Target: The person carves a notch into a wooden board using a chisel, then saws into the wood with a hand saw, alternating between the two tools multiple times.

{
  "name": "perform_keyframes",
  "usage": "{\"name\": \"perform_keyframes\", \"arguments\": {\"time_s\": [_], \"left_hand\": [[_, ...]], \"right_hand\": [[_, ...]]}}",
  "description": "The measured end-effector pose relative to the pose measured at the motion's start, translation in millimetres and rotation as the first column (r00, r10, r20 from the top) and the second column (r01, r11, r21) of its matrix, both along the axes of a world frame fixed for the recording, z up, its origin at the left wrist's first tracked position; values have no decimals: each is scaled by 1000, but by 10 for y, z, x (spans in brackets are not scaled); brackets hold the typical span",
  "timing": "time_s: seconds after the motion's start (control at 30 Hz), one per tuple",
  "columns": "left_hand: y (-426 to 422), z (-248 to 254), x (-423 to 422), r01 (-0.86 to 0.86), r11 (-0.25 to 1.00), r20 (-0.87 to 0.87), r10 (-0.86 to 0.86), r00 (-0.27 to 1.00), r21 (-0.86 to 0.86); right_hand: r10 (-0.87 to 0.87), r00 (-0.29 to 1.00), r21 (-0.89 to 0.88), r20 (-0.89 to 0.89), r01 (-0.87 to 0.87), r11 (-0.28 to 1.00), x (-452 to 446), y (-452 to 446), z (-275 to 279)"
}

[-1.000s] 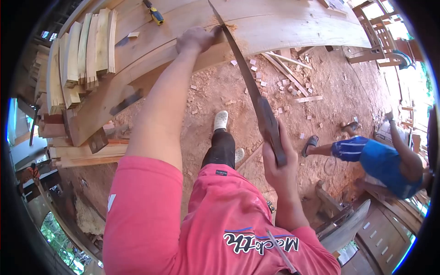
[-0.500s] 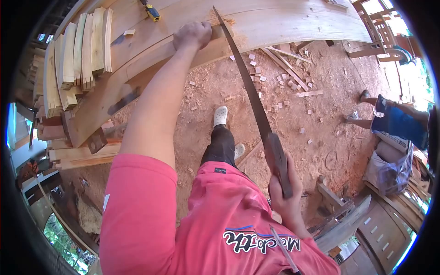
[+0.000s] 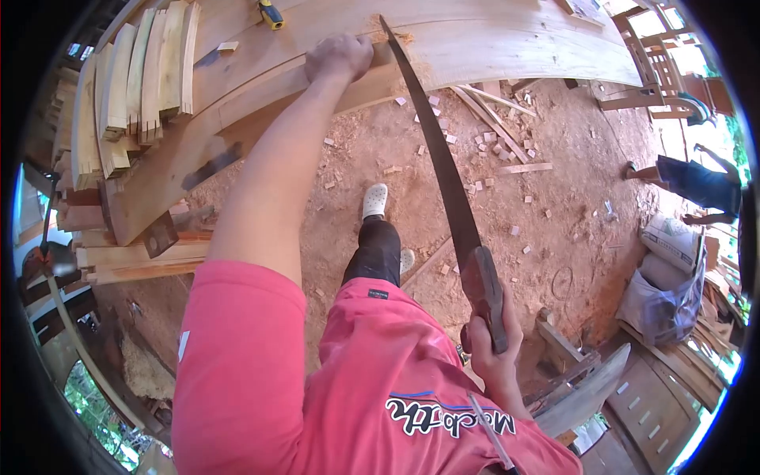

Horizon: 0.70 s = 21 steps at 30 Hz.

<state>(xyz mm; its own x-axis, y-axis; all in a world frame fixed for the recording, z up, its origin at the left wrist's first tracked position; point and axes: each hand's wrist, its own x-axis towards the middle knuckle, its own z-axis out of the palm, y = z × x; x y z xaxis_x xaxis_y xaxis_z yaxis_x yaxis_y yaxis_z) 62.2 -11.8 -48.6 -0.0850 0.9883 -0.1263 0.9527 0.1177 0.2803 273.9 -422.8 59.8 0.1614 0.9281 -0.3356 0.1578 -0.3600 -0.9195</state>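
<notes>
Gripping the wooden handle [image 3: 483, 294] of a long handsaw [image 3: 435, 146], the right hand [image 3: 500, 356] is curled closed low in front of the body, toward its right side. From there the blade runs forward and slants a little leftward, narrowing to a tip above the broad wooden surface [image 3: 514, 47]. The left hand [image 3: 339, 58] is the nearer of the two to the wooden piece [image 3: 386, 83]; its fingers are bent into a closed hold over that piece, though how far they wrap underneath is hidden. The piece lies along the surface's near edge, its long axis running crosswise, so the blade stands steeply across that line, just to the right of the left hand and beside the piece's right end. Whether the teeth touch the wood cannot be told. Sawdust [image 3: 405, 37] lies around the far part of the blade. Left of the left hand sit a small block [image 3: 228, 47] and a row of curved slats [image 3: 150, 71], with a yellow-and-blue tool [image 3: 271, 14] farther forward. Offcuts [image 3: 513, 168] litter the ground, and another person [image 3: 697, 186] is well apart at right.
</notes>
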Motion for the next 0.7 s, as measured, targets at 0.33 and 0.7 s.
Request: {"name": "perform_keyframes", "arguments": {"time_s": [0.33,0.7], "left_hand": [[13,20,-41,-20,999,58,22,998,-41],[47,-31,-20,1,1000,-8,-1,1000,-6]], "right_hand": [[-19,987,391,160,-46,919,-431,1986,-474],[31,974,319,223,-103,942,-34,701,-667]]}}
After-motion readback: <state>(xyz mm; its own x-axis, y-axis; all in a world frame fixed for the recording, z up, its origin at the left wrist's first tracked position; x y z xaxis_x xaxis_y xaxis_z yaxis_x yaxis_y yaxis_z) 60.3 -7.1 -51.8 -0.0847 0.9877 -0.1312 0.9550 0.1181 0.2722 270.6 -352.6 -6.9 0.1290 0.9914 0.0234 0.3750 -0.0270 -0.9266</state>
